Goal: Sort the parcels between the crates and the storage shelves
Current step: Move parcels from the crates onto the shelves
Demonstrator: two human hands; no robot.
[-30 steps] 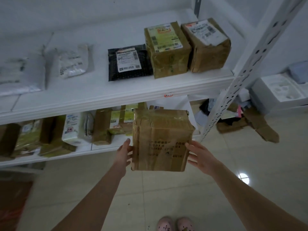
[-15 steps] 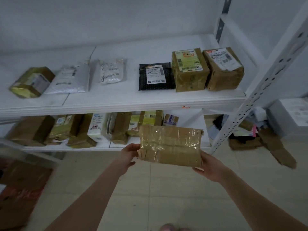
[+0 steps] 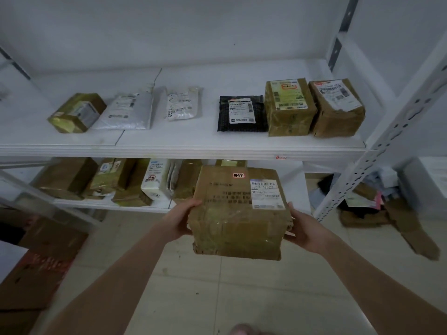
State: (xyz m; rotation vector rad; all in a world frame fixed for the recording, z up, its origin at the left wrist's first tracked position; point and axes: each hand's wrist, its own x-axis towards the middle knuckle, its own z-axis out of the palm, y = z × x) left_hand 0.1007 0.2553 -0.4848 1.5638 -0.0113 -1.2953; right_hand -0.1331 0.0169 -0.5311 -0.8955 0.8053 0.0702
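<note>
A: Item and location?
B: Box [image 3: 238, 213], taped, labelled. It was held in air in front of the shelf [image 3: 181, 151].
A: Grip?
B: Left hand [image 3: 180, 220] and right hand [image 3: 303, 228] clasped its sides.

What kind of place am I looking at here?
Probably a parcel storeroom or pickup depot. White metal shelves carry labelled packages, like the black mailer bag; the left hand and right hand hold a taped cardboard box with a shipping label; cardboard scraps litter the floor.
</note>
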